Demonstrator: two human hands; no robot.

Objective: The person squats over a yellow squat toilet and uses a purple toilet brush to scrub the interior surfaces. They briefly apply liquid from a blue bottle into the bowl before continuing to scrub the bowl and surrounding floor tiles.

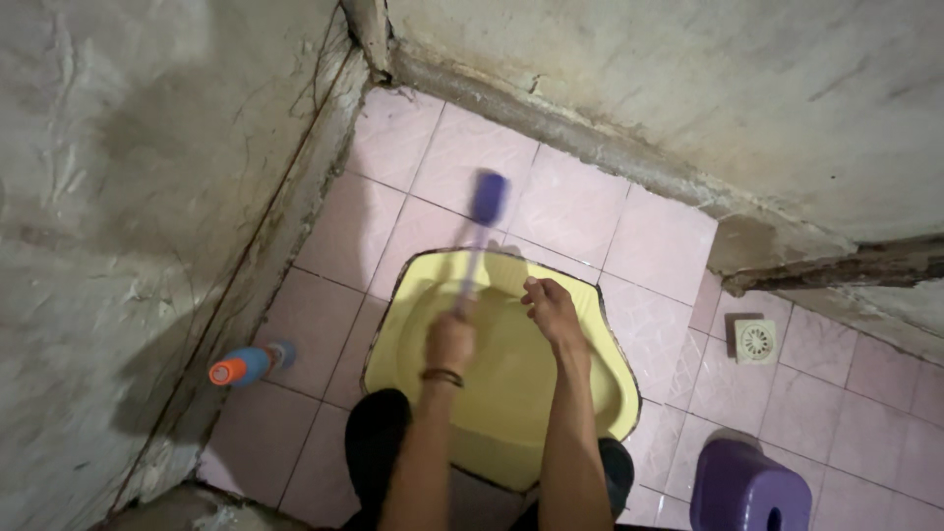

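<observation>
My left hand [450, 341] grips the brush [480, 236], scrubbing the pan's [511, 393] upper rim mid-frame. My right hand [551, 305] hovers loose, holding nothing. I judge firm strokes come next.

Both forearms extend forward and downward; the left hand [450, 340], blurred and wearing a wristband, is clenched, while the right hand [551, 305] curls loosely.
</observation>
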